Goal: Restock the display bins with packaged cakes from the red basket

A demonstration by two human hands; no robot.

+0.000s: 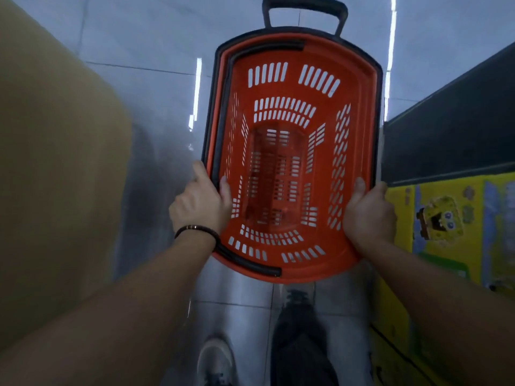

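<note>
- Two hands, one load: the left hand and the right hand each clamp a near side rim of the red slotted plastic shopping basket, with the thumbs hooked inside and the other fingers outside.
- Location: the basket hangs between the hands above the pale glossy tiled floor, just ahead of the grey shoe, its mouth turned up toward the camera.
- Contents: nil. The slotted bottom shows bare and no packaged cakes are seen. No display bins can be made out.
- Risk 1: the rim looks smooth and hard, so a grip by thumbs alone could slip and drop the basket to the tiles.
- Risk 2: the yellow printed cardboard carton sits just beside the right hand. A swing to the right would likely knock knuckles or rim against it.
- Risk 3: the black folded carry handle lies loose along the left rim, passing under the left wrist. It may flip out if the basket tips.
- Materials: rigid moulded plastic with rounded corners and rows of oblong slots. A black looped pull handle stands at the far end.
- Surroundings: a blurred, matt tan surface on the left and a dark shelf on the far right.
- Worn: a dark beaded bracelet on the left wrist.
</note>
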